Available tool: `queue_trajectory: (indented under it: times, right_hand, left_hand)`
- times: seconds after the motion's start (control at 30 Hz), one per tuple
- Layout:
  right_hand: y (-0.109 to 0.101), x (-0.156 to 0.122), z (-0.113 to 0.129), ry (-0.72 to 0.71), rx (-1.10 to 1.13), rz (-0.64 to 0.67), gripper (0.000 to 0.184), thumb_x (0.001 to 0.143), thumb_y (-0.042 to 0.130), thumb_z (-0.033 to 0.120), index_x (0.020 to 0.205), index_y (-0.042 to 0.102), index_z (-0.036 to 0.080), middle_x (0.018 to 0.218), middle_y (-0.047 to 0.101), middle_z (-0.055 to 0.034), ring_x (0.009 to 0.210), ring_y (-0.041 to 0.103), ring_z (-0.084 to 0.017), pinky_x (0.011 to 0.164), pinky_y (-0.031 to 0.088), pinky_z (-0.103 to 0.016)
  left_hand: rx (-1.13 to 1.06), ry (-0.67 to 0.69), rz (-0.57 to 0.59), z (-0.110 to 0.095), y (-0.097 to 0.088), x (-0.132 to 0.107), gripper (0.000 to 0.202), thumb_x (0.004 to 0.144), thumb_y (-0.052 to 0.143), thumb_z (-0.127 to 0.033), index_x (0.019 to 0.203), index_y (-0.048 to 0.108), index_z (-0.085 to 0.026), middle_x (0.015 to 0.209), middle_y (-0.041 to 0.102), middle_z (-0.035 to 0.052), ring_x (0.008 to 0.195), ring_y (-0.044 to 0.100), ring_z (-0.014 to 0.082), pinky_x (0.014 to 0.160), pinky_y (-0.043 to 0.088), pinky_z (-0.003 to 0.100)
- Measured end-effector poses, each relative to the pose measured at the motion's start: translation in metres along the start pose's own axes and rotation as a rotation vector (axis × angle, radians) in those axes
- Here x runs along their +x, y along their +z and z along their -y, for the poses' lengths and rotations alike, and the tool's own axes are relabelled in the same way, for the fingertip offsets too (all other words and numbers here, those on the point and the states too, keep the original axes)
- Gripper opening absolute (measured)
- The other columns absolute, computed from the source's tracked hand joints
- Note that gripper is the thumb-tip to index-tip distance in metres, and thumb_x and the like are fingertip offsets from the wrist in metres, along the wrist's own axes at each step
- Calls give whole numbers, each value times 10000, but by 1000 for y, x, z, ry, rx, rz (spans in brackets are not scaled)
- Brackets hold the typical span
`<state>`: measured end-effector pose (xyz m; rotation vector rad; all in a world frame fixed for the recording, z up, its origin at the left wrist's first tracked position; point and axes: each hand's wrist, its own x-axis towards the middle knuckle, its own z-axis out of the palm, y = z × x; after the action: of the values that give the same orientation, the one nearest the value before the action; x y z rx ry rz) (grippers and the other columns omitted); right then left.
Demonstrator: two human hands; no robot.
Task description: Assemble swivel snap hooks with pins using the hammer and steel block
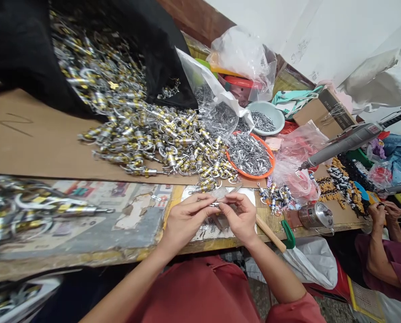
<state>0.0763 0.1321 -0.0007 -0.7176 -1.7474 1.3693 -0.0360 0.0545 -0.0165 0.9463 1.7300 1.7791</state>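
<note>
Close together over the front of the workbench, my left hand (pixel 183 220) and my right hand (pixel 241 220) meet fingertip to fingertip. Both are closed in a pinch on a small silvery metal piece (pixel 214 204), mostly covered by the fingers. Its exact kind is too small to make out. Beneath them lies a worn white sheet (pixel 200 232) with a metal block (pixel 220 220) on it, partly hidden by my hands. A wooden handle (pixel 270 233) sticks out past my right wrist; its head is hidden.
Silver-and-yellow metal assemblies (pixel 160 143) spill from a black bag (pixel 167 36). An orange basin (pixel 273 162) and a pale basin (pixel 281 117) hold small metal parts. A grey power screwdriver (pixel 342 143) hangs at right, near a metal mug (pixel 316 216). Another person's hands (pixel 384 213) work far right.
</note>
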Motion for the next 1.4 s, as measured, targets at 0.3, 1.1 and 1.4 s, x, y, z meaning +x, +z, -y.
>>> queue_trajectory:
  times: [0.3, 1.1, 1.4]
  right_hand:
    - [-5, -3, -3, 67, 59, 3, 184, 724, 647, 247, 882, 567, 198, 774, 672, -15, 699, 638, -139, 640, 545, -267]
    - [-2, -10, 3, 3, 30, -31, 158, 742, 642, 201, 876, 559, 186, 762, 683, -15, 703, 645, -136, 661, 538, -261]
    - [-10, -14, 1, -218, -165, 44, 205, 771, 641, 251, 954, 569, 194, 867, 662, -50, 796, 644, -159, 707, 550, -288]
  left_hand:
    - [-3, -16, 19, -4, -1, -1, 161, 651, 675, -322, 758, 755, -233, 804, 711, 47, 754, 648, 193, 664, 543, 274]
    - [-103, -140, 23, -12, 2, -3, 129, 590, 717, -277, 704, 760, -236, 775, 713, 41, 735, 644, 183, 649, 529, 251]
    - [-274, -321, 15, -11, 1, -4, 138, 536, 754, -301, 614, 742, -188, 744, 683, 48, 701, 610, 179, 617, 505, 263]
